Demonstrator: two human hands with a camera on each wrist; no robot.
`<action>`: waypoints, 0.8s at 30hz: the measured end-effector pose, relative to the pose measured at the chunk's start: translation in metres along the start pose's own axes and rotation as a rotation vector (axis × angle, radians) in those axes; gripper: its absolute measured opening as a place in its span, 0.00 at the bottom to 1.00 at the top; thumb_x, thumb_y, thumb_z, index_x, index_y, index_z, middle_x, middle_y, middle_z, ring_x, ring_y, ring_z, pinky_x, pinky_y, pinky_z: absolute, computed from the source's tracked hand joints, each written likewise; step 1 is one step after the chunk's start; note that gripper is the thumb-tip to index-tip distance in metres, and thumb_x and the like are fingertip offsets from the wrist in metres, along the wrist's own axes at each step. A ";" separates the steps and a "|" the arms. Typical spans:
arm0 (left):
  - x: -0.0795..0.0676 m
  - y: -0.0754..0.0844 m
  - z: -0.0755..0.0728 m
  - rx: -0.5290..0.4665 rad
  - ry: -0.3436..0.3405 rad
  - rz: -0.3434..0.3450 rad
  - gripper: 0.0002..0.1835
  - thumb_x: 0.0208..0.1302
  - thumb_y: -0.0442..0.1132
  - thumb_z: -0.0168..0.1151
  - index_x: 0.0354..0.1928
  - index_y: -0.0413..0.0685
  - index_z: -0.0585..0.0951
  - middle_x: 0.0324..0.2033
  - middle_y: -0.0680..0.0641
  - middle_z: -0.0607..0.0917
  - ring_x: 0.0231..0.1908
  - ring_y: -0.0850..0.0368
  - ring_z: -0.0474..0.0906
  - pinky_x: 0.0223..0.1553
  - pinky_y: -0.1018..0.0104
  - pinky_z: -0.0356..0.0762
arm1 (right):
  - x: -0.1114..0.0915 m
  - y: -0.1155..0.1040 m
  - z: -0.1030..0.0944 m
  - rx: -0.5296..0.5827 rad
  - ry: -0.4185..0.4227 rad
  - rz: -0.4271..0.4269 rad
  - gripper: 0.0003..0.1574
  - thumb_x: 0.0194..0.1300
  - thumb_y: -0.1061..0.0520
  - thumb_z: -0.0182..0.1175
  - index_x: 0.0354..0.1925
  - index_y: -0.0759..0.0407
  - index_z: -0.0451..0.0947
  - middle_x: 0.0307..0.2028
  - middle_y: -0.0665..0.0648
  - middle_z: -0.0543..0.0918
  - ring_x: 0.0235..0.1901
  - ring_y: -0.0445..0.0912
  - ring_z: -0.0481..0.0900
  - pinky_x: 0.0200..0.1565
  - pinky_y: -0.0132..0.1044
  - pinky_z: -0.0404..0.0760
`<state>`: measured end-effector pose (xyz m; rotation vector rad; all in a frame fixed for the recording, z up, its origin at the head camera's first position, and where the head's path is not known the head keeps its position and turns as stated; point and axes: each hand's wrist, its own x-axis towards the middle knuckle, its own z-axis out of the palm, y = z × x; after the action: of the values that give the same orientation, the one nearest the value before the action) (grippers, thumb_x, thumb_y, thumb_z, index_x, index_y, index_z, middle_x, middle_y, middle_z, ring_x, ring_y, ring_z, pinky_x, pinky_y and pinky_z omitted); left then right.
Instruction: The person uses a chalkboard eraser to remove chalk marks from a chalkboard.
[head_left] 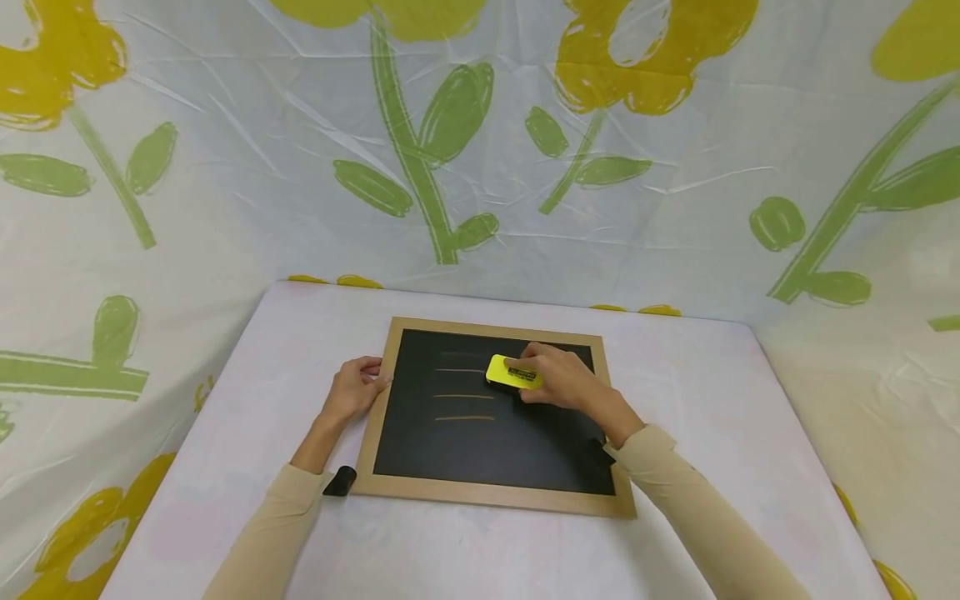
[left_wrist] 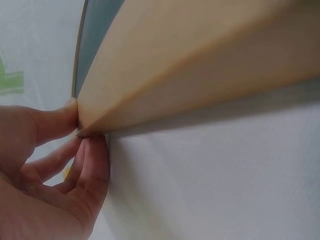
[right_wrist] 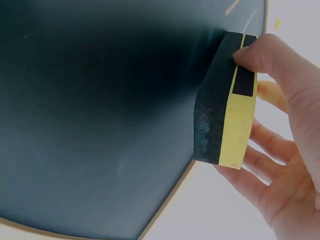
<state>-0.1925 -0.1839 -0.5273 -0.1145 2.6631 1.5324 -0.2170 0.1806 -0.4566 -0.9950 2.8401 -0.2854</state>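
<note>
A small chalkboard [head_left: 480,454] with a light wooden frame [head_left: 495,493] lies on the table. My left hand [head_left: 356,388] holds its left edge; in the left wrist view the thumb is on the frame's upper side and the fingers [left_wrist: 95,165] are under it. Between the thumb and fingers of my right hand [head_left: 558,377] is a yellow and black board eraser [head_left: 513,372], its dark felt side toward the board. It sits by the right end of the top chalk line [head_left: 459,370]. Whether the felt touches the board, I cannot tell.
Two more orange chalk lines [head_left: 464,418] run below the top one, and a faint smear lies above it. Black straps [head_left: 341,481] hang at both wrists. A white cloth covers the table [head_left: 225,500], and a flower-printed sheet [head_left: 510,233] rises behind.
</note>
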 end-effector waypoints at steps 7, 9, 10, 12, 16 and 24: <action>-0.001 0.001 -0.001 -0.008 -0.006 0.015 0.21 0.68 0.31 0.67 0.59 0.24 0.78 0.46 0.30 0.84 0.38 0.45 0.81 0.38 0.65 0.75 | 0.005 -0.002 0.003 -0.020 -0.004 -0.027 0.36 0.62 0.49 0.74 0.67 0.53 0.79 0.53 0.61 0.80 0.45 0.52 0.80 0.46 0.48 0.81; 0.000 0.001 0.000 -0.008 -0.003 0.021 0.21 0.68 0.31 0.67 0.59 0.24 0.78 0.46 0.30 0.84 0.38 0.45 0.81 0.38 0.65 0.75 | 0.007 -0.003 0.003 -0.020 0.000 -0.039 0.36 0.63 0.49 0.74 0.67 0.54 0.79 0.53 0.61 0.80 0.46 0.52 0.79 0.46 0.48 0.81; 0.000 0.001 -0.001 -0.007 -0.001 0.023 0.21 0.68 0.31 0.67 0.59 0.24 0.78 0.45 0.30 0.84 0.38 0.45 0.80 0.38 0.65 0.75 | 0.009 -0.004 0.003 -0.020 0.001 -0.045 0.35 0.63 0.49 0.74 0.66 0.54 0.79 0.53 0.61 0.80 0.46 0.52 0.79 0.46 0.49 0.81; 0.000 0.001 0.000 -0.007 0.000 0.025 0.21 0.67 0.30 0.67 0.58 0.24 0.78 0.45 0.31 0.84 0.38 0.46 0.80 0.38 0.65 0.75 | 0.012 -0.007 0.003 -0.014 -0.006 -0.047 0.35 0.63 0.49 0.73 0.67 0.54 0.79 0.53 0.60 0.80 0.46 0.52 0.79 0.46 0.49 0.80; 0.001 0.000 0.001 -0.007 0.001 0.025 0.21 0.67 0.30 0.67 0.58 0.23 0.78 0.45 0.30 0.83 0.38 0.46 0.80 0.37 0.66 0.74 | 0.018 -0.013 0.003 -0.012 -0.026 -0.050 0.36 0.64 0.49 0.73 0.67 0.54 0.78 0.53 0.60 0.80 0.46 0.51 0.78 0.47 0.49 0.80; 0.001 -0.001 0.001 -0.002 0.001 0.023 0.21 0.67 0.30 0.67 0.58 0.24 0.78 0.45 0.31 0.83 0.37 0.48 0.79 0.37 0.67 0.74 | 0.031 -0.020 0.004 -0.007 -0.046 -0.061 0.36 0.64 0.49 0.73 0.68 0.54 0.77 0.53 0.59 0.80 0.46 0.50 0.78 0.48 0.47 0.80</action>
<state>-0.1938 -0.1834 -0.5288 -0.0844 2.6733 1.5419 -0.2276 0.1452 -0.4577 -1.0772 2.7751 -0.2555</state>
